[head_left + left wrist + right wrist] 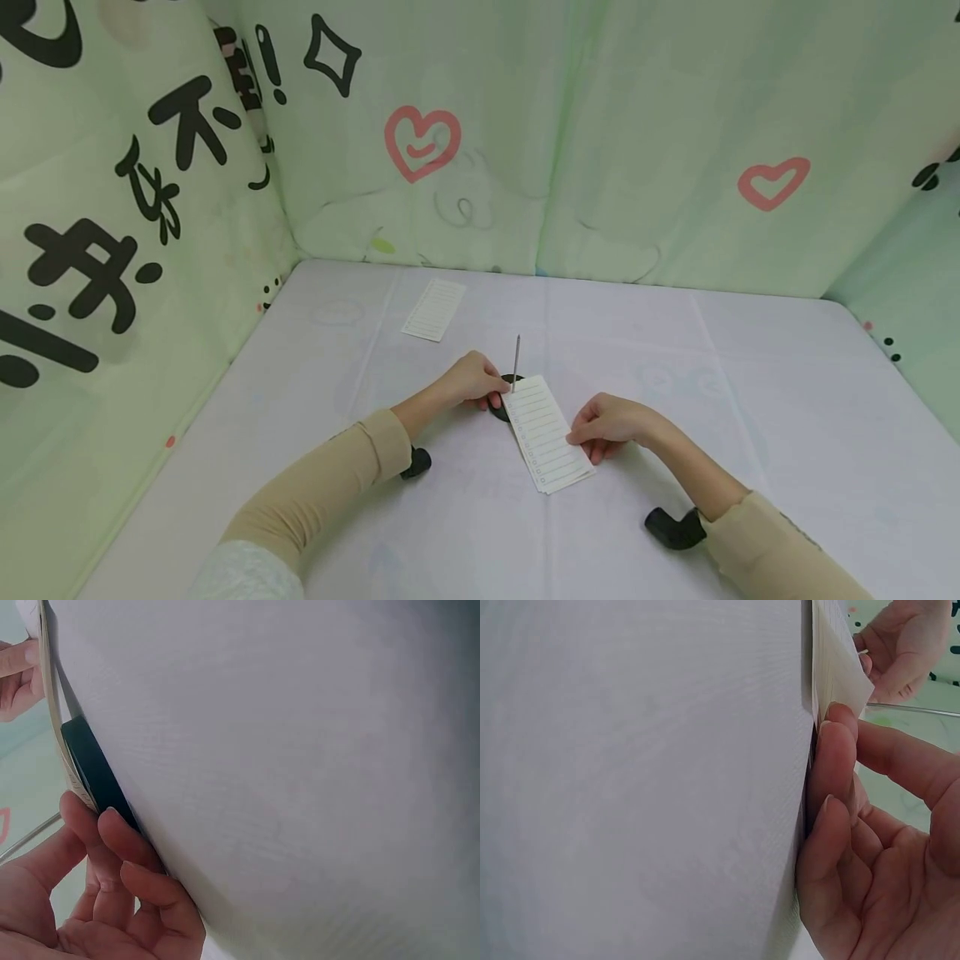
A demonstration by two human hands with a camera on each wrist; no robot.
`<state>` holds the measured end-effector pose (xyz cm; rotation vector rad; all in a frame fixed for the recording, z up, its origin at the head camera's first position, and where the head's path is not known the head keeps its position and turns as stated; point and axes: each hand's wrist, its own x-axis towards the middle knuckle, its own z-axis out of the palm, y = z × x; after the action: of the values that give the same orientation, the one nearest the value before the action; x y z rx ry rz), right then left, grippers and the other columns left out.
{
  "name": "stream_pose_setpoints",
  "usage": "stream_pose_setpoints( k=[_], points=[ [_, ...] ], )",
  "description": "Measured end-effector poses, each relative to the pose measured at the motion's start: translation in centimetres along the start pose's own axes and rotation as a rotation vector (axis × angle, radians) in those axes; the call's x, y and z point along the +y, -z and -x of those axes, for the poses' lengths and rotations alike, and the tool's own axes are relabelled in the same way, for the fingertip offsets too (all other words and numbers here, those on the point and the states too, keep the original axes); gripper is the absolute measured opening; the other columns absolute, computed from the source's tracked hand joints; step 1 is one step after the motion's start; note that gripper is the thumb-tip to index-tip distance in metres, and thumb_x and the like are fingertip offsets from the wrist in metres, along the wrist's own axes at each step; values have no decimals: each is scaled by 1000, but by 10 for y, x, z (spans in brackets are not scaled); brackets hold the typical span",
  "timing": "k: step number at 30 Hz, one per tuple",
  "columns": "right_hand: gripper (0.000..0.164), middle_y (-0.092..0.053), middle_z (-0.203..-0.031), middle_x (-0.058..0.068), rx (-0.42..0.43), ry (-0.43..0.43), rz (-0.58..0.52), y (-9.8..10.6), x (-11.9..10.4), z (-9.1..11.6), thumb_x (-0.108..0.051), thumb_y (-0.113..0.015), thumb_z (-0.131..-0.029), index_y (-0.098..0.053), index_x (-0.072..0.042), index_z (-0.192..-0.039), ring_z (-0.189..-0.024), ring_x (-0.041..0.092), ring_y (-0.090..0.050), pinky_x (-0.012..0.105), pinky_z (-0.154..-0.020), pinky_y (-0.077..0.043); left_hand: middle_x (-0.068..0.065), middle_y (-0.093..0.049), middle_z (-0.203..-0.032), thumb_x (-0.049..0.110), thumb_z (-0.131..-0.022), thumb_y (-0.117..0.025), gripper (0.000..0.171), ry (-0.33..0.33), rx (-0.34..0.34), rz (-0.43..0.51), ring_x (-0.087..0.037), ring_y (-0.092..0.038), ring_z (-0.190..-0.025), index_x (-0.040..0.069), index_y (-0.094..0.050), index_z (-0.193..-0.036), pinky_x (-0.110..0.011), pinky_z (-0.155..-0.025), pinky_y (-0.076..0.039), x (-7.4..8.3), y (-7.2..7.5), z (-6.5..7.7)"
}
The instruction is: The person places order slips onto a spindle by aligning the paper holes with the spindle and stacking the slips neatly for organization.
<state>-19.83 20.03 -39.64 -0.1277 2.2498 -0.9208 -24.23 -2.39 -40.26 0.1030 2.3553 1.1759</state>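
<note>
A small stack of white lined paper slips (547,433) lies slanted, its far end over the round black base (497,408) of a paper spike. The thin metal spike (517,358) rises upright at that far end. My left hand (472,379) pinches the slips' far left corner beside the spike. In the left wrist view its fingertips are right at the black base (97,769). My right hand (615,421) pinches the stack's right edge near the lower end. The right wrist view shows the thumb on top and fingers beneath the paper edges (836,671).
Another lined slip (435,310) lies flat farther back, left of the spike. A white cloth covers the table (750,375). Pale green curtains (637,125) with printed hearts and black characters stand behind and at the sides. Black pieces (673,529) sit under both wrists.
</note>
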Motion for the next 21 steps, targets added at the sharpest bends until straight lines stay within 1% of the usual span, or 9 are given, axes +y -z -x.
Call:
stream_pose_setpoints(
  k=[5,10,14,17,18,21],
  points=[
    [18,-58,-54,0,10,-22,10,1,1,-1,-18,-66,-83,-62,-6,-69,-46,7,-53,18,-46,-39,0,-55,-50,11,-84,-64,14,21,-5,31,-9,-46,-40,-2,-68,-79,-17,-41,-37,1,0,0],
    [20,-58,-54,0,3,-26,18,2,2,-1,-20,-67,-83,-62,-6,-69,-46,7,-53,18,-46,-39,-1,-55,-50,12,-84,-64,15,58,-10,78,-8,-45,-40,-3,-67,-84,-17,-41,-38,1,0,0],
    [19,-58,-55,-1,-4,-20,16,2,2,-1,-20,-66,-83,-63,-6,-70,-46,7,-53,18,-46,-39,-1,-57,-53,12,-83,-64,14,68,-14,110,-9,-48,-41,-2,-66,-86,-17,-42,-38,-1,2,-1],
    [19,-58,-55,-1,-10,-12,12,2,2,-1,-20,-66,-83,-63,-6,-70,-46,7,-53,18,-46,-39,-2,-59,-56,13,-84,-63,14,53,-5,119,-10,-50,-44,-1,-65,-89,-18,-43,-38,-4,8,-2],
    [19,-58,-55,-1,-11,-11,10,2,2,-1,-20,-66,-83,-63,-6,-70,-46,7,-53,18,-46,-39,-2,-59,-58,13,-85,-62,15,42,8,112,-10,-51,-45,0,-65,-89,-18,-43,-38,-6,11,-2],
    [19,-58,-55,-1,-13,-8,4,2,2,0,-19,-66,-83,-63,-6,-70,-46,7,-53,18,-46,-39,-3,-63,-63,16,-86,-61,16,-17,76,51,-10,-53,-49,1,-63,-91,-19,-45,-39,-9,22,-4]
  ],
)
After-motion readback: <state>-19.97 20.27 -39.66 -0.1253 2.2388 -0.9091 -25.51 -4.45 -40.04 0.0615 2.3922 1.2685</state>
